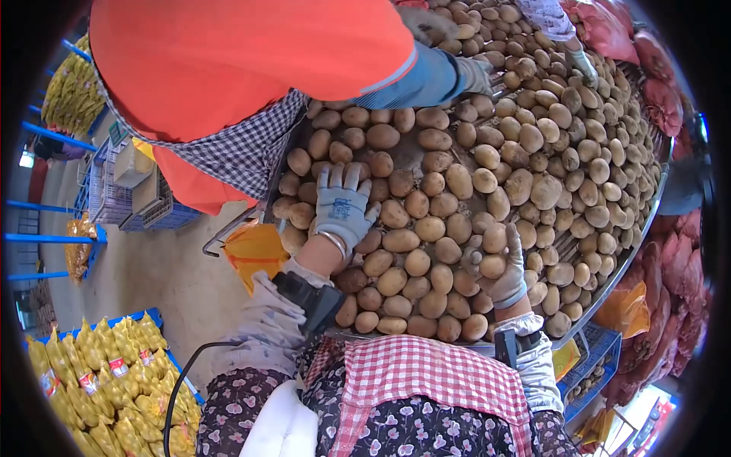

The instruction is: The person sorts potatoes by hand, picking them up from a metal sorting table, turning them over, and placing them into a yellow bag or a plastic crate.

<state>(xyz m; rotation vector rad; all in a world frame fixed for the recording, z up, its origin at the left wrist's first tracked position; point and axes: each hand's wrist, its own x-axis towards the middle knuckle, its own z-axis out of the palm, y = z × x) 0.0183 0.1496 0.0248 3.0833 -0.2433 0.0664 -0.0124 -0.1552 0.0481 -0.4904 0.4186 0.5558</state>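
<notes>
Potatoes [400, 241] lie in a thick layer over the sorting table. My left hand [340, 206], in a light grey-blue work glove, rests on potatoes at the table's left edge. Its fingers are spread, back of the hand up, with nothing visibly gripped. Near the front right, my right hand [502, 278], also gloved, is turned palm up with fingers curled around potatoes. One potato [492, 266] sits in its palm, and another [494, 238] lies between the thumb and fingers. Part of the right hand's grip is hidden by these potatoes.
A co-worker in an orange top [251, 61] leans in from the left, a gloved hand [476, 75] among the potatoes. Another person's gloved hand [582, 65] reaches in at the back. Yellow bags [114, 373], red sacks [655, 282] and a blue crate [598, 365] surround the table.
</notes>
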